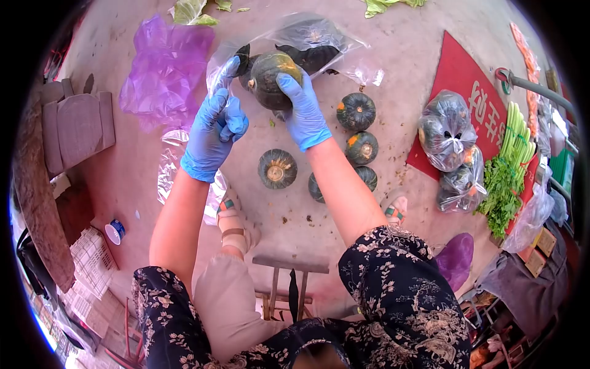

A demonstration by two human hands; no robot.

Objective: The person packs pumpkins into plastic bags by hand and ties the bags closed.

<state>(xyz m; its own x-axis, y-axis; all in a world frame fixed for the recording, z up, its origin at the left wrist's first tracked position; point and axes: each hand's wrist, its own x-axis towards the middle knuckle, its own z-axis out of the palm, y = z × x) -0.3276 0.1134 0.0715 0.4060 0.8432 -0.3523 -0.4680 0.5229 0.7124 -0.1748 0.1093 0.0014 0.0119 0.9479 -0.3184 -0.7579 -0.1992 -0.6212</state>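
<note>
My right hand (305, 115), in a blue glove, grips a dark green pumpkin (270, 86) from its right side. The pumpkin is at the mouth of a clear plastic bag (353, 52), which holds more dark pumpkins; how far inside it sits I cannot tell. My left hand (212, 138), also gloved, is closed on the bag's left edge, its index finger raised inside the film. Below the hands, a pumpkin (277, 169) rests on the floor. Several others, among them an orange-patched pumpkin (361, 148), lie beside my right forearm.
Purple plastic (163, 74) and a clear plastic sheet (172, 161) lie at left. At right are bagged pumpkins (447, 130) on a red sheet (452, 67), with celery (511, 154) beside them. A small stool (289, 264) stands between my legs. A paper tub (115, 232) lies at lower left.
</note>
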